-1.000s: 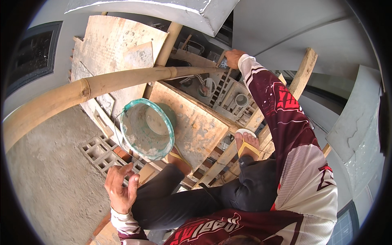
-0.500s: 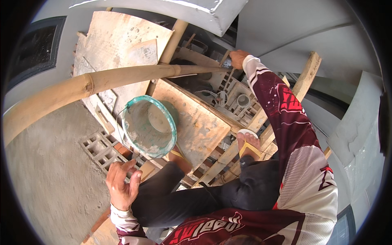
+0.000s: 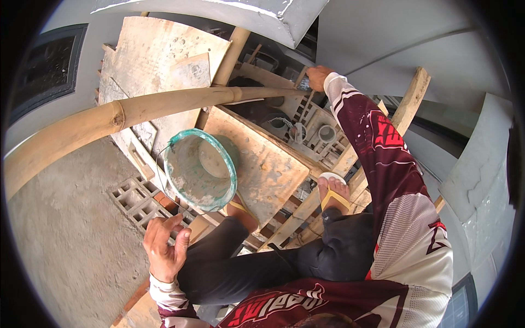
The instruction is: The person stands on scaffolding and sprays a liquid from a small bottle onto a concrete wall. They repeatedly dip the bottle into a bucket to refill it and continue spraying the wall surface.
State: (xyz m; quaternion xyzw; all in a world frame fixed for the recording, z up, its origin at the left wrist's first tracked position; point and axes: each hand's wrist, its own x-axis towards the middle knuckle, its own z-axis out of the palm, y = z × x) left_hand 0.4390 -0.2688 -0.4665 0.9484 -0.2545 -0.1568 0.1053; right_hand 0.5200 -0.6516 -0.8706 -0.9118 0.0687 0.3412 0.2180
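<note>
My left hand [image 3: 165, 249] is held low on the left, fingers bent and thumb apart, with nothing seen between them. Just beyond its fingertips is a green bucket [image 3: 236, 177], crusted with dried cement, with grey material inside and a thin wire handle. The bucket rests on a stained plywood board [image 3: 273, 172]. My right hand [image 3: 318, 78] reaches far out at the upper right, closed beside the far end of a bamboo pole [image 3: 158, 102] and a short wooden stick [image 3: 300, 77]. What its fingers hold is hidden.
My sandalled feet [image 3: 334, 195] stand on timber beams and board, with gaps showing a lower level. A small bucket [image 3: 327, 134] is down there. Another plywood sheet [image 3: 158, 49] lies beyond the pole; hollow blocks [image 3: 131, 197] sit left. A slanted timber [image 3: 411, 98] rises at right.
My right hand has shifted very slightly left. My left hand and the bucket look almost unmoved.
</note>
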